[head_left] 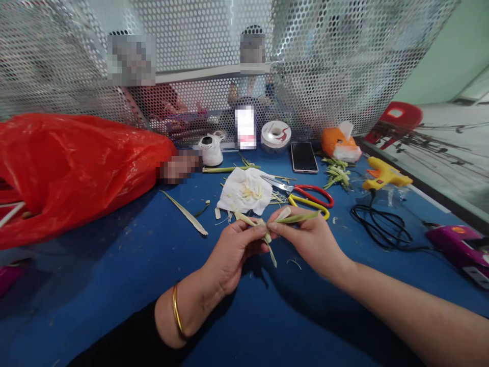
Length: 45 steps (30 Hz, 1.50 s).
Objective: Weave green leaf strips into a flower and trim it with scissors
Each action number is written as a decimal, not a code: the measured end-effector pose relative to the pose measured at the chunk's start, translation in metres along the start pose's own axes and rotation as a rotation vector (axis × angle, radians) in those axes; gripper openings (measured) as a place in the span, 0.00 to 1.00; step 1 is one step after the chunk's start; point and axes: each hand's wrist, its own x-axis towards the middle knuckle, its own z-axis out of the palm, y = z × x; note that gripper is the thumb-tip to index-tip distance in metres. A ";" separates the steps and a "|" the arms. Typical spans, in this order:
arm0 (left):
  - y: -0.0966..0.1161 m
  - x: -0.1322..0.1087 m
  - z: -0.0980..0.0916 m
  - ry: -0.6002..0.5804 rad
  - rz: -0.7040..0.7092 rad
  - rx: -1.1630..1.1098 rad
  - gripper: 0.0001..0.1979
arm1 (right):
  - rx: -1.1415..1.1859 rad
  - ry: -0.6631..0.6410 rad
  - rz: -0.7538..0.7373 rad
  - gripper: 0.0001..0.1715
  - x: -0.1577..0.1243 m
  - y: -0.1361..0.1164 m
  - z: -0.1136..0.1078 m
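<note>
Between my two hands are folded strips of pale green plant leaf point(269, 238), possibly husk or reed. My left hand point(237, 244) pinches them at the fold between thumb and fingers. From the other side, my right hand point(307, 234) pinches the same strips, and a longer green end point(300, 218) sticks out to the right over its fingers. One narrow tail hangs below the fingertips. Just beyond lies a white tissue point(233, 189) with small pale yellow pieces point(251, 190) on it. Scissors with red and yellow handles point(315, 193) lie with their blades at the tissue's edge.
Left is a large red plastic bag point(76, 173). Along the back stand a lit phone point(245, 127), a ribbon spool point(275, 136), a dark phone point(303, 157) and an orange tissue pack point(338, 142). A yellow glue gun point(385, 174) with black cord is right. A loose leaf strip point(187, 215) lies left.
</note>
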 end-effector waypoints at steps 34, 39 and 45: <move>0.051 0.003 -0.057 0.360 0.284 -0.045 0.02 | -1.675 0.065 0.046 0.13 0.049 0.016 -0.086; 0.050 0.002 -0.054 0.338 0.241 -0.075 0.02 | -1.393 0.005 -0.132 0.11 0.035 0.011 -0.059; 0.048 -0.001 -0.049 0.321 0.208 -0.093 0.04 | -1.201 -0.078 -0.043 0.05 0.029 0.028 -0.037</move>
